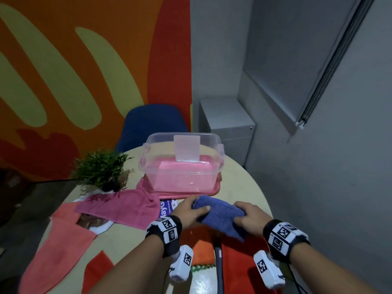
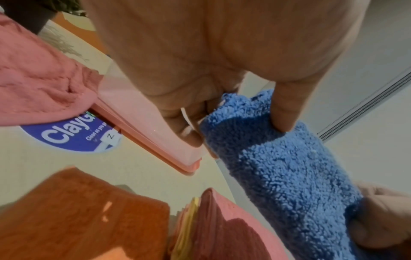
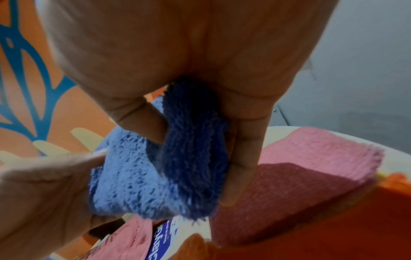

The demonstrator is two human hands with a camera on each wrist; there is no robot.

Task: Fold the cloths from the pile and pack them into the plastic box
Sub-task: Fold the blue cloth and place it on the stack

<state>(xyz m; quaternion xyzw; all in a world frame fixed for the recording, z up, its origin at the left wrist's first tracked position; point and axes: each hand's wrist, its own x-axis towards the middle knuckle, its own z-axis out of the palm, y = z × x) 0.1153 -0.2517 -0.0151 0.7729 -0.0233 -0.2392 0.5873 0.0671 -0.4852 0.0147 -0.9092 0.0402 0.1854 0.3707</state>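
A folded blue cloth (image 1: 220, 217) hangs between both hands just above the table, in front of the clear plastic box (image 1: 182, 166). My left hand (image 1: 191, 211) grips its left end, thumb on top (image 2: 282, 109). My right hand (image 1: 250, 217) grips its right end, fingers curled round the fold (image 3: 242, 158). The blue cloth (image 2: 278, 167) is fluffy and doubled over (image 3: 169, 167). A pink folded cloth (image 1: 182, 168) lies inside the box, which stands on its pink lid (image 1: 169, 195).
A magenta cloth (image 1: 123, 206) and a salmon cloth (image 1: 61, 240) lie spread at the left. Red and orange cloths (image 1: 233, 262) lie near me. A potted plant (image 1: 101, 168) stands at the back left. A blue chair (image 1: 152, 122) is behind the round table (image 1: 244, 183).
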